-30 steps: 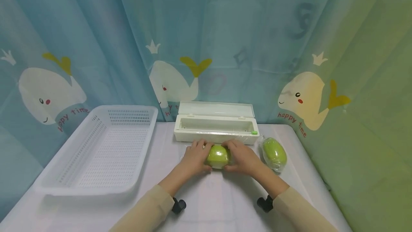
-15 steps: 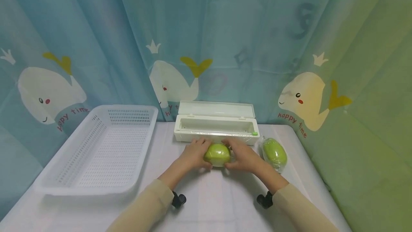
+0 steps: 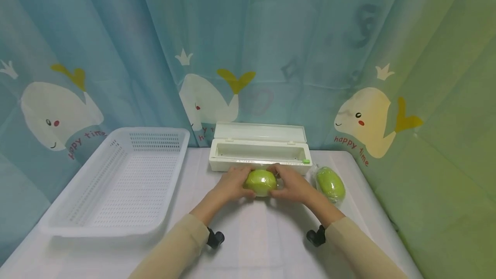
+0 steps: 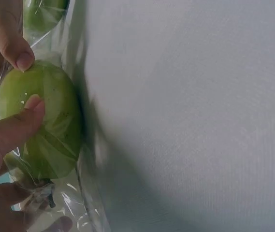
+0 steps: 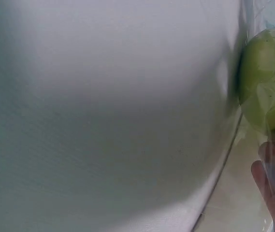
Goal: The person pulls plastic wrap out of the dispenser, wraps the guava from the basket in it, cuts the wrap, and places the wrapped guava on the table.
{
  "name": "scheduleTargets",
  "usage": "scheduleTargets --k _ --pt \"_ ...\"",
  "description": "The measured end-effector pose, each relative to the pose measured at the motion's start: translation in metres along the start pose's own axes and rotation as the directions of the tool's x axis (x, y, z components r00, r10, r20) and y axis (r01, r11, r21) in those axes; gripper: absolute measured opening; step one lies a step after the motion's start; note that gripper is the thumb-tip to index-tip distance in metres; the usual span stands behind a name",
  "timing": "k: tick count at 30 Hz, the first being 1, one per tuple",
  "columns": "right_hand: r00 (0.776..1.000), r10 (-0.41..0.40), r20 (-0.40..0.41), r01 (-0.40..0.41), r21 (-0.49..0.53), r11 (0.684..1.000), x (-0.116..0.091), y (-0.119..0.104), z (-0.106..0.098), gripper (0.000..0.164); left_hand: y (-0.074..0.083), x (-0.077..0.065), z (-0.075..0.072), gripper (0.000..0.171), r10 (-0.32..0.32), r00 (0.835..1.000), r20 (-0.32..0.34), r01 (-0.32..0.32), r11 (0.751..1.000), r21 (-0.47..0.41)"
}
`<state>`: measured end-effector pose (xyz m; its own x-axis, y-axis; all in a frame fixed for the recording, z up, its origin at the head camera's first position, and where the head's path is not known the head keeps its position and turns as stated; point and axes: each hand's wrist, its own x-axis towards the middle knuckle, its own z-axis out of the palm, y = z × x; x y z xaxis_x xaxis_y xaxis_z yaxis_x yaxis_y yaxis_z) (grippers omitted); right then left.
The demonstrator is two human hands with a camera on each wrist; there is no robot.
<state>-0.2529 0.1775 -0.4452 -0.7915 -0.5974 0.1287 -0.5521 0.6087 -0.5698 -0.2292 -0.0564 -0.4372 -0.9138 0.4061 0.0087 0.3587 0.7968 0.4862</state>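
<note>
A green pear (image 3: 261, 182) wrapped in clear plastic film (image 4: 74, 203) lies just in front of an open white film box (image 3: 232, 166). From the left, my left hand (image 3: 233, 184) holds the pear, its thumb lying across the fruit in the left wrist view. My right hand (image 3: 290, 185) grips the other end. Parts of the fingers behind the pear are hidden. The dark stem of the pear (image 4: 43, 130) shows in the left wrist view, and its other end appears on the pear (image 5: 265, 82) in the right wrist view.
A second film-wrapped green pear (image 3: 330, 184) lies right of the box. On the left stands a white perforated basket (image 3: 168, 201). The box's lid (image 3: 259, 132) is raised near the curtain (image 3: 271, 33). A green slider (image 3: 306, 161) sits at the box's right end.
The pear and both hands have shifted slightly away from me, toward the box. The fingers have changed position a little around the fruit. Box, basket and second pear have stayed put.
</note>
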Motion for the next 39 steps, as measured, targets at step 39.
scheduleTargets --k 39 --pt "0.982 0.102 -0.156 -0.118 -0.095 0.989 0.006 0.002 0.019 0.071 -0.019 0.011 0.003 0.063 -0.037 0.999 0.033 0.041 0.99 -0.132"
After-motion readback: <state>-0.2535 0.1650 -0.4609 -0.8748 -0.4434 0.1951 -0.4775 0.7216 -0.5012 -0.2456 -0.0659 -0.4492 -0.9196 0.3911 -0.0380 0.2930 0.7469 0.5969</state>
